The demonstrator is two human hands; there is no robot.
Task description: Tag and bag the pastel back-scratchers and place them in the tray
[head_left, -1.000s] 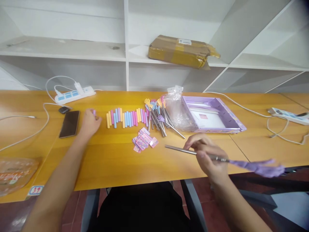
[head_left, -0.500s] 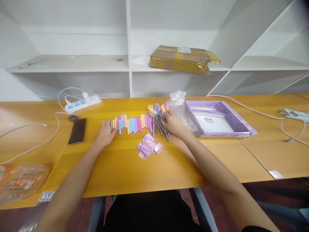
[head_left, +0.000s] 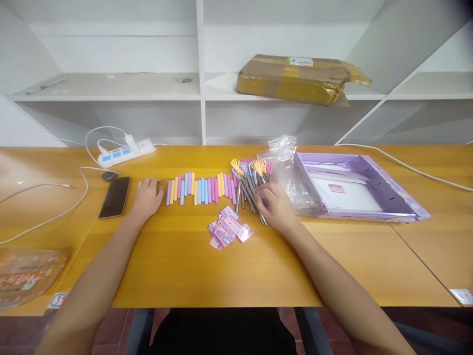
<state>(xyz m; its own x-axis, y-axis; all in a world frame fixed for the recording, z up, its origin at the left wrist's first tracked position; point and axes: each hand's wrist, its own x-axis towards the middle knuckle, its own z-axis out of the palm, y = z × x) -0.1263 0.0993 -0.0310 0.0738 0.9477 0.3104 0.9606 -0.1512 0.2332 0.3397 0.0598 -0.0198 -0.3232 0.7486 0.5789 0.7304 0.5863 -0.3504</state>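
A row of pastel sticks (head_left: 201,190) in purple, yellow, pink and blue lies across the table. Left of the row, my left hand (head_left: 148,196) rests on the table with fingers apart, holding nothing. Several metal rods with coloured hand-shaped heads (head_left: 249,180) lie bunched at the row's right end. My right hand (head_left: 275,204) touches the right side of this bunch, its fingers curled at the metal shafts; whether it grips one is unclear. Small pink and purple cards (head_left: 227,228) form a loose pile in front of the sticks.
Clear plastic bags (head_left: 288,172) lie beside an open purple box (head_left: 373,215) at the right. A phone (head_left: 115,197) and a white power strip (head_left: 127,153) are at the left. A taped carton (head_left: 291,81) sits on the shelf behind.
My left hand has moved left, away from the stick row. My right hand has moved down from the coloured heads to the shafts. The view has shifted slightly.
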